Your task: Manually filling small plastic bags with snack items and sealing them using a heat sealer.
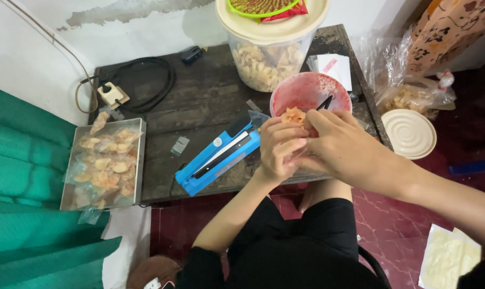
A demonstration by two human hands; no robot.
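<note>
Crackers (294, 115) pinched between left hand (279, 150) and right hand (343, 145), both closed on them, over red bowl (307, 91); sealer (217, 154) beside.

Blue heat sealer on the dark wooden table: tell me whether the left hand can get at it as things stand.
Probably yes. The blue heat sealer lies just beside the left hand, with nothing between them. But that hand, together with the right hand, is holding crackers, so it would need to let go first.
</note>
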